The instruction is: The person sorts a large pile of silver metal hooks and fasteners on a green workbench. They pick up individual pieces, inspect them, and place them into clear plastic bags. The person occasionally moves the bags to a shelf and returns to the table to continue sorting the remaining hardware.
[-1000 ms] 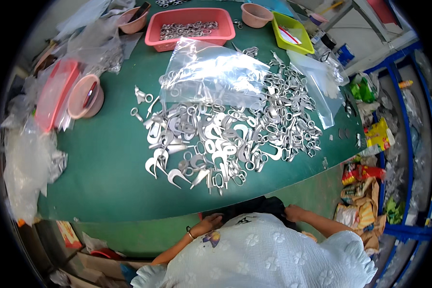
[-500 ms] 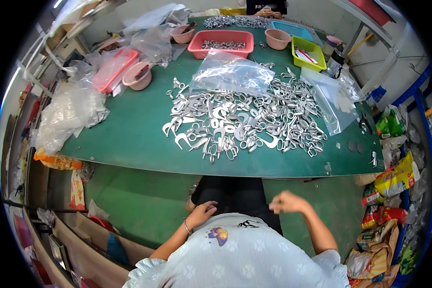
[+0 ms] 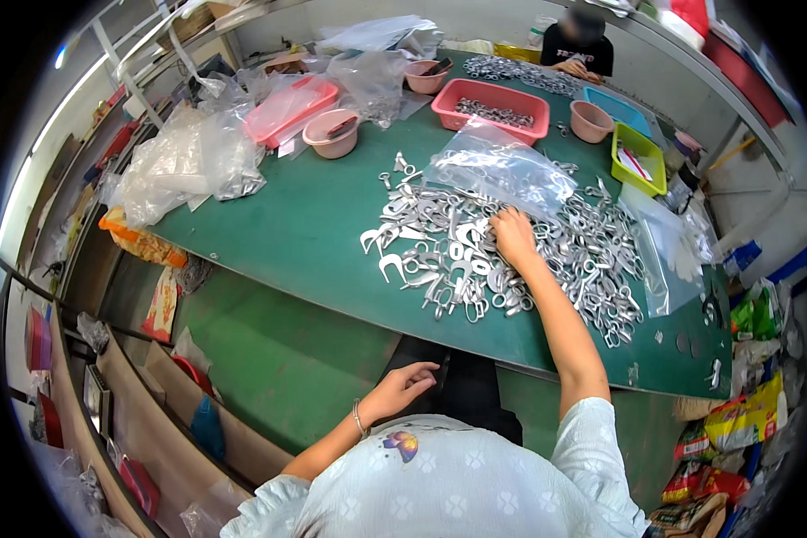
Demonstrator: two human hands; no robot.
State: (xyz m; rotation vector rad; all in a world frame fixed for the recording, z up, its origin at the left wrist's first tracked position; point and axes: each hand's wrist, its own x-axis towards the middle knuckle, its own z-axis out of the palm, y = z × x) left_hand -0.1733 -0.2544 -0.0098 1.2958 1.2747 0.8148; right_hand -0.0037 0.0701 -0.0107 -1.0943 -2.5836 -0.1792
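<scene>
Pile of silver metal parts (image 3: 511, 255) is spread mid-table on the green table (image 3: 305, 233). Your right hand (image 3: 514, 236) rests on the pile, fingers curled; can't tell if it grips a part. Your left hand (image 3: 405, 387) sits below the table edge, loosely open, empty. Clear plastic bag (image 3: 498, 170) lies just behind the pile.

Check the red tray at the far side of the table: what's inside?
The red tray holds a loose, shallow layer of small silvery metal parts. The far inner wall shows bare; the tray floor beneath the parts is covered.
</scene>
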